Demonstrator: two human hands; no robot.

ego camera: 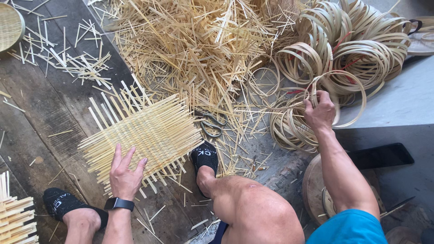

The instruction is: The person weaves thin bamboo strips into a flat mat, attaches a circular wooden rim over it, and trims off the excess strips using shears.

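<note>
Left hand spread flat, fingers splayed, pressing the woven bamboo mat onto the plank floor, right foot's black shoe pinning its near corner; right hand out at the heap of bamboo hoops, fingers pinched on one thin hoop; scissors idle beside the mat; looks like ring-picking for the mat; next, probably, freeing that single hoop cleanly without dragging its neighbours.

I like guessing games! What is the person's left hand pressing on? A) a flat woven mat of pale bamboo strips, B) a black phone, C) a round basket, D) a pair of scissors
A: the left hand lies flat, fingers spread, on the flat woven mat of pale bamboo strips on the dark wooden floor.
</note>
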